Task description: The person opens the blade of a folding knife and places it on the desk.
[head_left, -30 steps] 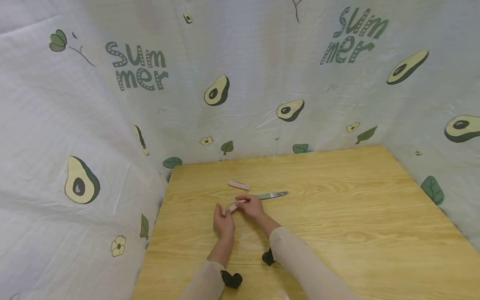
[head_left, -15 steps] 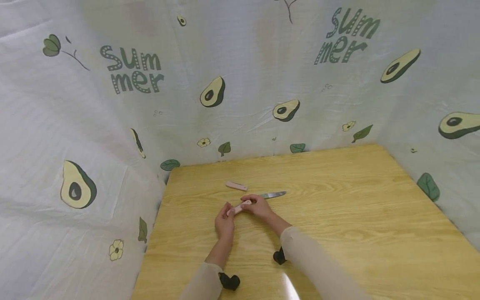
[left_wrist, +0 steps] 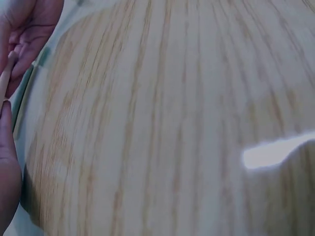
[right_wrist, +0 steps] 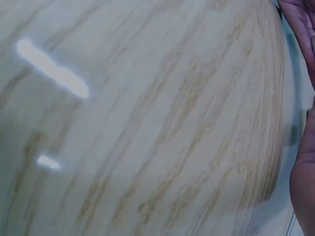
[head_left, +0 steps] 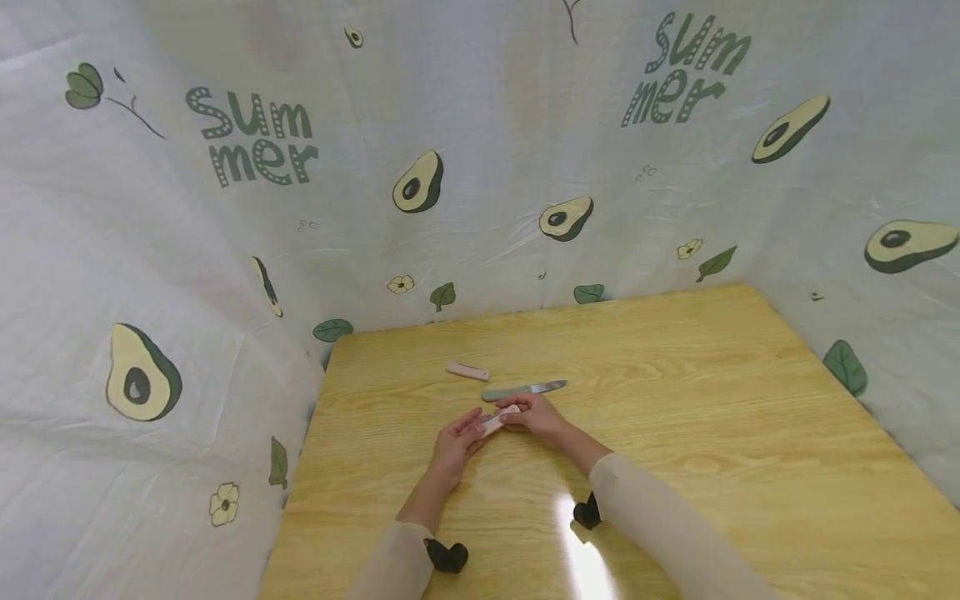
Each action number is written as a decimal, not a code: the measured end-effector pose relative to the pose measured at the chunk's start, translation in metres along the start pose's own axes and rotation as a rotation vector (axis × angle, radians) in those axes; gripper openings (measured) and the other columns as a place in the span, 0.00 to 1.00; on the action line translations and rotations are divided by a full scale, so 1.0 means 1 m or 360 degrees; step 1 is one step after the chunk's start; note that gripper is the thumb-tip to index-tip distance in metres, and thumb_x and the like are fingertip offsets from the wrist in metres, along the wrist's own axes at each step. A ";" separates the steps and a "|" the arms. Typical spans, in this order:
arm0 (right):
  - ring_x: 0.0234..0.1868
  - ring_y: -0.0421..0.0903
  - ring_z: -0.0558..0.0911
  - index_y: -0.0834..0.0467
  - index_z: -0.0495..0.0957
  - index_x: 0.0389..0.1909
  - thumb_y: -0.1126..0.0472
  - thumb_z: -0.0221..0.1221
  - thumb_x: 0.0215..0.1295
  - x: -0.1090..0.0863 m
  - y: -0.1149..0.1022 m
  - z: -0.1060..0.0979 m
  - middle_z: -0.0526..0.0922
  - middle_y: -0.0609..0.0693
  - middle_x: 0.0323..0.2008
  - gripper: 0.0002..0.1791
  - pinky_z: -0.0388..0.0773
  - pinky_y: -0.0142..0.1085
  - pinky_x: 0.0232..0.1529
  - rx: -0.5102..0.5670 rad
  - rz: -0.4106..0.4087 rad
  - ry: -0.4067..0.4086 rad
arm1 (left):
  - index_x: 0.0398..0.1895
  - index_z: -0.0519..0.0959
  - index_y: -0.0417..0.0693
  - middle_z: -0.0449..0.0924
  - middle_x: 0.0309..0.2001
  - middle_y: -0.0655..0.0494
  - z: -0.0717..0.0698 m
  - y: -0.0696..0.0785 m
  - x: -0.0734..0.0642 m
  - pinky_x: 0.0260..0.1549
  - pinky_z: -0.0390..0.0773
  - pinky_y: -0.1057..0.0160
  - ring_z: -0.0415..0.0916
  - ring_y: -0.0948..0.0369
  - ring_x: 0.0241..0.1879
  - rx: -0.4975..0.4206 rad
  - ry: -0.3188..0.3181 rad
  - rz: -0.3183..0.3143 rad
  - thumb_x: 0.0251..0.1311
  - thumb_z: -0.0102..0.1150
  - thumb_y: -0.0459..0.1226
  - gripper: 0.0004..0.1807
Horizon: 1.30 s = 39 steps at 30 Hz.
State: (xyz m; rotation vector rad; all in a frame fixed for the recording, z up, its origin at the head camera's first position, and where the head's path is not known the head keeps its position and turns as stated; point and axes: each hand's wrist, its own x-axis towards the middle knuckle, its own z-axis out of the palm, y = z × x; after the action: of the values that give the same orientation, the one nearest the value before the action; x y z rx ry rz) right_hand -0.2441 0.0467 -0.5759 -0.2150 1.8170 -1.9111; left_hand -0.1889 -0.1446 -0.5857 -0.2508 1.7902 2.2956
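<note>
Between both hands is a pink folding knife (head_left: 493, 424), with a narrow grey strip of blade along its upper side. My left hand (head_left: 451, 447) holds its left end between thumb and fingers. At the other end, my right hand (head_left: 542, 419) pinches the handle. Just beyond the right fingers lies an unfolded knife (head_left: 507, 394) with a green handle, its blade pointing right. Farther back is another pink folding knife (head_left: 467, 371), folded up. In the left wrist view, the held knife (left_wrist: 6, 78) shows only at the left edge.
Everything rests on a wood-grain table (head_left: 675, 400), with a bright glare streak near its front. A white curtain (head_left: 480, 158) printed with avocados hangs along the back and sides. Black devices (head_left: 447, 556) are strapped at the sleeve cuffs.
Both hands have shifted right with the pink knife, and its right end now shows more. The green handle, mostly covered by the right hand before, is now in sight. The head view drifted slightly.
</note>
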 end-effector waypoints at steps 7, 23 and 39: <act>0.38 0.43 0.86 0.75 0.76 0.51 0.68 0.57 0.67 -0.007 0.001 -0.009 0.84 0.58 0.42 0.16 0.86 0.35 0.44 -0.0035 0.0069 -0.0044 | 0.67 0.64 0.31 0.71 0.64 0.36 0.001 0.001 0.002 0.54 0.80 0.67 0.76 0.63 0.56 -0.0014 -0.0013 -0.0008 0.67 0.53 0.31 0.26; 0.40 0.45 0.87 0.69 0.78 0.48 0.66 0.54 0.70 -0.018 0.000 -0.026 0.86 0.49 0.37 0.12 0.85 0.31 0.44 0.0200 0.0158 -0.0240 | 0.62 0.69 0.27 0.75 0.60 0.37 0.011 0.005 0.005 0.46 0.83 0.71 0.79 0.64 0.47 0.0046 -0.0130 -0.0099 0.66 0.55 0.30 0.23; 0.36 0.43 0.87 0.73 0.77 0.47 0.67 0.53 0.70 -0.018 -0.008 -0.026 0.84 0.51 0.37 0.13 0.86 0.33 0.43 0.0084 0.0226 -0.0190 | 0.56 0.72 0.23 0.81 0.48 0.43 0.019 0.007 0.006 0.47 0.84 0.66 0.82 0.61 0.43 0.0070 -0.0203 -0.0129 0.62 0.59 0.29 0.21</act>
State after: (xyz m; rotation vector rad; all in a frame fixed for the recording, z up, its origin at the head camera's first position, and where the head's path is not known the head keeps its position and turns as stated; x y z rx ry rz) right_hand -0.2421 0.0781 -0.5670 -0.1735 1.6568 -1.8064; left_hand -0.1963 -0.1273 -0.5756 -0.1624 1.7331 2.1630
